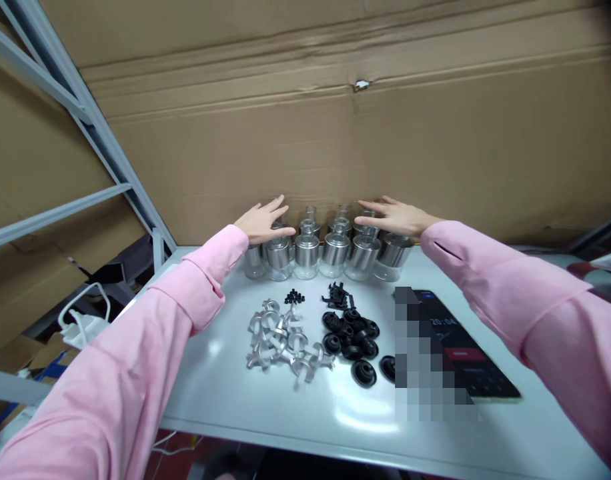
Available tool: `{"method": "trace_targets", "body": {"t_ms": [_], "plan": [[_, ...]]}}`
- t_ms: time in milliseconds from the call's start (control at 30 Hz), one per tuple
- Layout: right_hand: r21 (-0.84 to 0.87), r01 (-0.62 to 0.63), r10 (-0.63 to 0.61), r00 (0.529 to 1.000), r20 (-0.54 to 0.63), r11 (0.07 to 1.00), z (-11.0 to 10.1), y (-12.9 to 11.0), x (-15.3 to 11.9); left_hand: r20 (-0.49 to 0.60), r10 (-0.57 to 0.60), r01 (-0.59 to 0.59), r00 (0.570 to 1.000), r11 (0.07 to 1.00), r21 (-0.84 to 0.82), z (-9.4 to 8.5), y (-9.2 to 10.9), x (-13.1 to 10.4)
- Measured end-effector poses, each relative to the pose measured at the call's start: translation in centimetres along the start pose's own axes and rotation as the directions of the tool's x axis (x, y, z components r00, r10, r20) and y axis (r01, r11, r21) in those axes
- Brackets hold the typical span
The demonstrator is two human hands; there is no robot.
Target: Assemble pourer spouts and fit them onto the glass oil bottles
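Note:
Glass bottles (307, 252) with silver bands round their middles stand upright in rows against the cardboard. My left hand (264, 222) reaches over the left end of the rows, fingers spread, holding nothing. Above the right end, my right hand (396, 219) is stretched out flat and also holds nothing. I cannot tell whether either hand touches the glass. Nearer to me lie a pile of silvery flanged parts (284, 341), a heap of round black caps (353, 333), a cluster of small black pieces (294, 297) and several black clip-like parts (337, 296).
A white table (210, 393) bears everything. At its right lies a phone (465, 343) with a lit screen, partly covered by a pixelated patch. Tall cardboard (335, 147) walls off the back. A grey metal frame (105, 133) rises at the left.

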State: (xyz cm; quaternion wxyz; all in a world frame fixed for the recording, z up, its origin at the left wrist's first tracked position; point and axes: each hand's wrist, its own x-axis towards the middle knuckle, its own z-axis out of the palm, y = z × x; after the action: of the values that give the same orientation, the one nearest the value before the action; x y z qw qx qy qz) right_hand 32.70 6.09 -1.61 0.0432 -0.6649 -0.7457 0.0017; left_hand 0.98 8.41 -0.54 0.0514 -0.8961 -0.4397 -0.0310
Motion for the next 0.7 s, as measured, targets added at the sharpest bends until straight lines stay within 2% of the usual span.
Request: {"method": "trace_targets", "body": {"t_ms": [67,133,367,533,700], "plan": [[-0.029,0.026,-0.026,1.0,-0.013,0.999,0.1,-0.2,0.0,0.014,0.065,-0.065,0.998,0.998,-0.004,-0.1,0.1,0.1],[-0.056,0.035,-0.035,0.999,-0.007,0.998,0.2,-0.3,0.2,0.028,0.073,-0.073,0.997,0.997,-0.015,-0.1,0.3,0.2],[-0.082,0.015,-0.011,0.998,0.054,0.997,0.2,-0.6,0.7,0.032,0.043,-0.043,0.999,0.999,0.008,0.1,0.9,0.8],[-0.064,-0.016,0.019,0.999,0.045,0.998,0.2,-0.8,0.6,0.003,-0.003,0.003,1.0,1.0,0.014,0.3,1.0,1.0],[-0.042,-0.023,0.023,1.0,-0.002,0.999,0.3,-0.9,0.0,0.007,0.012,-0.012,1.0,1.0,0.026,0.4,0.7,0.8]]}}
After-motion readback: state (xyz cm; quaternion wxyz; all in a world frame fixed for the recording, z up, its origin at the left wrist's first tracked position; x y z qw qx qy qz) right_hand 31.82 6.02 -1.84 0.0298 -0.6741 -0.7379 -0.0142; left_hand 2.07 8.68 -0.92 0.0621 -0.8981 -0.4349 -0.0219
